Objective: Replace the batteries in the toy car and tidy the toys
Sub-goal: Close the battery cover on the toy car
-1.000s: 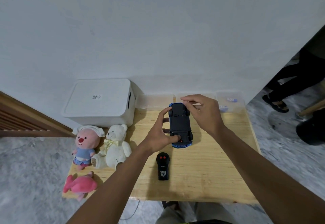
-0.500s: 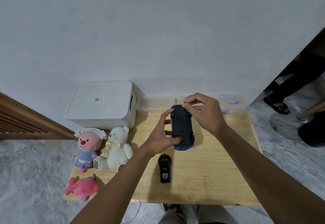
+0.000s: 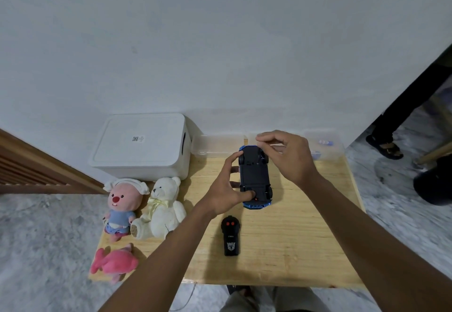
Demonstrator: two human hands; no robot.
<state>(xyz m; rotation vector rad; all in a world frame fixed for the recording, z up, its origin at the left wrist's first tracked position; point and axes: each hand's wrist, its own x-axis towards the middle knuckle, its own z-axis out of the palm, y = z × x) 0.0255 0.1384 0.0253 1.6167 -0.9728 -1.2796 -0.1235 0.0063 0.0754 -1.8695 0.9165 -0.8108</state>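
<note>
A blue toy car [image 3: 254, 177] lies upside down on the wooden table [image 3: 293, 250], black underside up. My left hand [image 3: 226, 189] grips its left side, thumb on the near end and a finger at the far wheel. My right hand [image 3: 287, 157] hovers over the car's far end with fingers curled and pinched together near the underside; what they hold is too small to tell. A black remote control [image 3: 230, 235] with two red buttons lies in front of the car.
A white lidded storage box [image 3: 141, 147] stands at the back left. Clear plastic trays [image 3: 325, 150] line the wall, with small batteries. A pink-faced plush [image 3: 122, 206], a white teddy bear [image 3: 161, 206] and a pink plush [image 3: 112, 262] sit at the left edge. A person's legs [image 3: 401, 120] stand at right.
My right hand's fingers have curled closer over the car's far end. The left hand's grip and the car stay in place; the view shifted slightly.
</note>
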